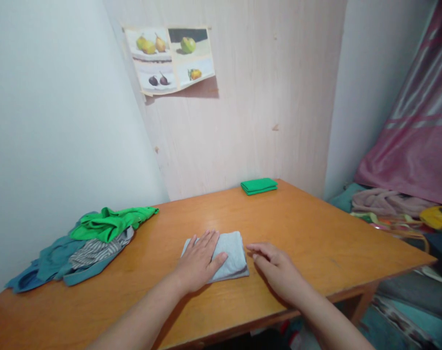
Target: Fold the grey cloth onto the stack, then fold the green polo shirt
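The desk is of orange wood, its far edge against the wall panel. A folded grey-blue cloth lies on it, nearer to the front edge than to the far edge. The left hand rests flat on the left part of this cloth, with the fingers straight and almost together and the thumb spread wide; it presses from above and grips nothing. The right hand is just beside the right edge of the cloth, its fingers half bent and the thumb a little apart from them, with nothing held; whether the fingertips touch the cloth, I cannot tell. Its forearm crosses the front edge.

A folded green cloth lies close to the far right corner. A pile of clothes, with a bright green garment on top, lies along the left edge. Wood surface stretches between the pile and the left hand, and a wider part extends from the right hand to the right edge and the near right corner.
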Demonstrator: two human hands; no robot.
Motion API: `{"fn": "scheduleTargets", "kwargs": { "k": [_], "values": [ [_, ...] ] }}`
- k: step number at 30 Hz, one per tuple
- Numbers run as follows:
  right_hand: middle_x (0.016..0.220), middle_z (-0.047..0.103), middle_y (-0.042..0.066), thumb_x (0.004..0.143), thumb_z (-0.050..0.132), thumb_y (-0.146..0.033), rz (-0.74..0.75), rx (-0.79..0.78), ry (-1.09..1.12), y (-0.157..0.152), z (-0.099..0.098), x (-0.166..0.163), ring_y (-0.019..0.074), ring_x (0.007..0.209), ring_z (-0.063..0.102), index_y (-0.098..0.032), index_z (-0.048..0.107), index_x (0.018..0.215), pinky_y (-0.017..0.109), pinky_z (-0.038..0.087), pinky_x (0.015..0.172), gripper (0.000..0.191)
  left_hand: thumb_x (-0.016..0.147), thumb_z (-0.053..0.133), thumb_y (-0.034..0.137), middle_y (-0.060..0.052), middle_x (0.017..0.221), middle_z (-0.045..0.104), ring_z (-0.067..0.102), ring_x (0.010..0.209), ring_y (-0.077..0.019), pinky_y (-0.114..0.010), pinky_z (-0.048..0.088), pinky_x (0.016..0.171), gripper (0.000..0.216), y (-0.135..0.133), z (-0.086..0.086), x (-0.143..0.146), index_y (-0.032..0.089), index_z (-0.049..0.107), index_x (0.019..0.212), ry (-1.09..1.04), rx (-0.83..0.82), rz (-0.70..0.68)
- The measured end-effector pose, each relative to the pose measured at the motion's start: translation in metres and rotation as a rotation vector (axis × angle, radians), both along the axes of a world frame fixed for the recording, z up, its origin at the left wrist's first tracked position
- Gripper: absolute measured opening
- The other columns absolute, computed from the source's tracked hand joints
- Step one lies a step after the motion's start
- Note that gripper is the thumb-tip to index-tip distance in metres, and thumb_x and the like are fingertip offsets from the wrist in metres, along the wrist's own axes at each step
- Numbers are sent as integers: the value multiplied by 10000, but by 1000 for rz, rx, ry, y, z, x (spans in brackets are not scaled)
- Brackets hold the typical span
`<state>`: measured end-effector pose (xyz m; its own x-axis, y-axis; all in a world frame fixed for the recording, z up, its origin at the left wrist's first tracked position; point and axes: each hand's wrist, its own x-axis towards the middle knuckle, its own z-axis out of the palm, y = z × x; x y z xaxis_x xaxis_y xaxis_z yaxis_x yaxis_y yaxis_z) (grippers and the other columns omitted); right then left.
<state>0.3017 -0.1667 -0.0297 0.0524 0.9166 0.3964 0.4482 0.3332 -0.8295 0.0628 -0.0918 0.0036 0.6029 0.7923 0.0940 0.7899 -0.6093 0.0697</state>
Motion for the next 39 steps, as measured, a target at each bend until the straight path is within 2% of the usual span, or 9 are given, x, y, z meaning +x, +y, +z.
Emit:
{"fn": "scheduleTargets", "kwargs": {
  "k": [4, 11, 15, 20, 27, 31, 35, 39],
  "values": [
    [1103, 691, 55, 847, 500, -131, 75, 82, -101, -9, 3, -4, 200, 1055, 611, -250, 688, 1182, 365, 470, 957, 402, 974, 194, 683, -54, 1632, 178, 157, 1508, -254, -554, 147, 1203, 741, 0, 1, -1, 250, 200, 1574, 13, -3, -7],
    [1116, 675, 49, 866, 488, -107, 43, 102, -292, -11, 3, -8, 205, 1045, 580, -264, 677, 1195, 361, 450, 939, 411, 975, 219, 678, -46, 1629, 200, 169, 1506, -252, -539, 143, 1208, 722, -1, 4, -1, 277, 198, 1574, 29, -4, -7],
    [1156, 666, 66, 820, 494, -86, -15, 70, -266, -10, 3, -7, 209, 1086, 565, -217, 652, 1211, 356, 432, 968, 442, 975, 218, 677, -49, 1632, 182, 161, 1508, -255, -547, 142, 1204, 726, -2, 6, 0, 270, 190, 1576, 43, -19, -3],
    [1119, 684, 70, 824, 500, -112, 7, 38, -321, -10, 5, -6, 228, 1064, 574, -219, 680, 1174, 356, 431, 952, 408, 972, 228, 684, -61, 1630, 195, 164, 1506, -265, -554, 156, 1196, 727, -2, 9, 0, 272, 207, 1571, 41, -37, -11],
    [1046, 702, 67, 838, 475, -89, -1, 46, -249, -8, 5, -3, 214, 1009, 592, -205, 715, 1024, 336, 448, 912, 325, 1001, 172, 633, -52, 1610, 282, 179, 1504, -252, -562, 126, 1200, 653, -4, 24, 22, 284, 338, 1528, 13, 9, -41],
    [1016, 708, 56, 831, 485, -89, 9, 56, -239, -8, 4, -3, 210, 985, 596, -218, 727, 1007, 331, 448, 902, 325, 996, 185, 643, -48, 1624, 243, 160, 1508, -246, -540, 122, 1210, 676, -6, 19, 34, 269, 285, 1549, 27, 33, -93],
    [1004, 709, 47, 820, 488, -85, 24, 58, -205, -8, 5, -4, 203, 981, 600, -227, 733, 996, 326, 445, 903, 333, 992, 209, 648, -43, 1632, 219, 159, 1508, -246, -506, 150, 1215, 694, -8, 10, 32, 258, 234, 1567, 38, 52, -113],
    [957, 716, 48, 861, 513, -175, 52, 9, -127, 0, 12, 2, 201, 934, 619, -226, 735, 939, 323, 456, 859, 241, 988, 230, 654, -36, 1640, 189, 151, 1510, -245, -487, 147, 1220, 703, -9, 9, 29, 262, 218, 1571, 52, 60, -129]
  ]
}}
